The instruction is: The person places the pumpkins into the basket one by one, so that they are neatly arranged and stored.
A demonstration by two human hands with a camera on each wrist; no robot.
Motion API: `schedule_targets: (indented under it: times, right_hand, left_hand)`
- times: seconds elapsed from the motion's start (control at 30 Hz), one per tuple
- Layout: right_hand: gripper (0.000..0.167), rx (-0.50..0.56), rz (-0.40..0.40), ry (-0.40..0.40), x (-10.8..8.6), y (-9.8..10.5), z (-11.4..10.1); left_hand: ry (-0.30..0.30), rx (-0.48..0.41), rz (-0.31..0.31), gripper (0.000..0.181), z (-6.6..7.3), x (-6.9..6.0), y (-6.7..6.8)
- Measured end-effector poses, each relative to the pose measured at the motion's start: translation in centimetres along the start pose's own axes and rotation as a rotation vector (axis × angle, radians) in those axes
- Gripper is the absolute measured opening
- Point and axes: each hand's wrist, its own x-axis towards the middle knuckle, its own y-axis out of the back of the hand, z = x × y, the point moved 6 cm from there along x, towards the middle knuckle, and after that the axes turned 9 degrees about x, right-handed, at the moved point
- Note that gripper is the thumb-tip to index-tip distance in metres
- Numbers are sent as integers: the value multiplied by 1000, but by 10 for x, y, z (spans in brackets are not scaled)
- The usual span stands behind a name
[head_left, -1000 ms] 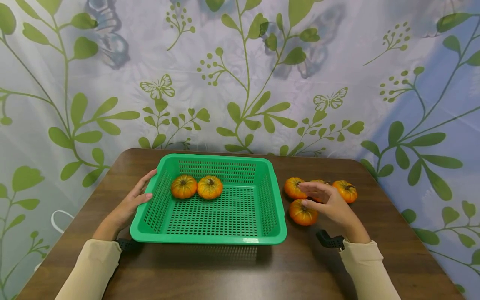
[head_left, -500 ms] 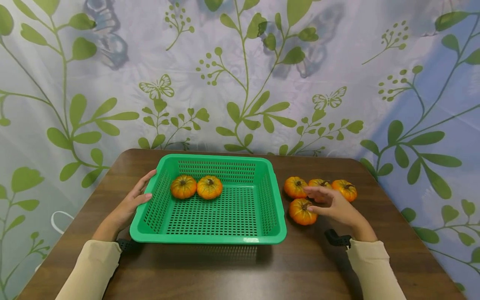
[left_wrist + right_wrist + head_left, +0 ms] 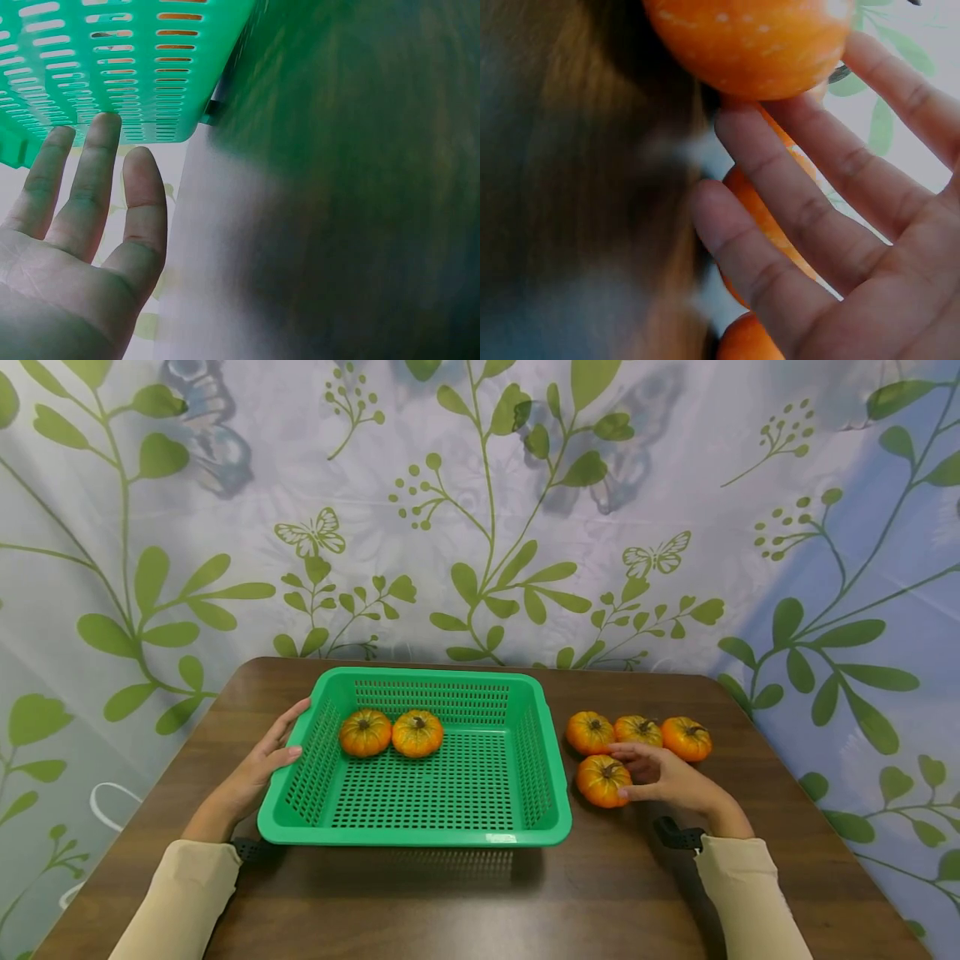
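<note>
A green plastic basket (image 3: pixel 416 839) with slotted walls stands on the table, two small orange pumpkins (image 3: pixel 365 732) side by side in its left half. My left hand (image 3: pixel 251 781) rests against its left side, thumb by the rim; the left wrist view shows straight fingers (image 3: pixel 94 176) at the slotted wall. Right of the basket, my right hand (image 3: pixel 675 783) is at the nearest loose pumpkin (image 3: pixel 602 781), thumb at its right side and fingers behind it. In the right wrist view, fairly straight fingertips come up to this pumpkin (image 3: pixel 754 45); whether they press on it is unclear.
Behind the right hand, three more pumpkins (image 3: pixel 638 732) sit in a row on the brown wooden table (image 3: pixel 465 910). A leaf-patterned cloth (image 3: pixel 480 510) hangs behind the table's far edge. A white cord (image 3: pixel 112 806) shows off the left edge.
My right hand first drew back a little to the right, then came down beside the nearest loose pumpkin, its thumb now at that pumpkin's side. My left hand and the basket have stayed put.
</note>
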Motion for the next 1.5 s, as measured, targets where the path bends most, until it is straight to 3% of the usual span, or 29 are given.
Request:
schedule_targets:
  times: [0.13,0.23,0.37,0.5,0.67,0.97,1.2,1.5]
  right_hand:
    - [67,17,-33,-11,1,0,12]
    - [68,5,-71,52,2,5,28]
    - [70,-17,-84,71,1,8,34]
    - [72,-13,-80,49,1,7,31]
    - [71,-1,-107,110,2,5,31]
    - [71,-26,-56,-15,2,-2,14]
    - [68,-4,-77,84,3,0,16]
    - [66,11,-36,39,2,-2,9]
  left_hand:
    - [5,-10,-2,67,0,0,0]
    - [1,-16,-1,66,-1,0,0]
    - [-8,-24,-3,66,-2,0,0]
    - [-19,-37,-13,67,-2,0,0]
    - [-23,-34,-16,67,-2,0,0]
    - [-18,-41,-16,68,-2,0,0]
    - [-21,-32,-12,67,-2,0,1]
    - [-15,13,-2,67,-1,1,2]
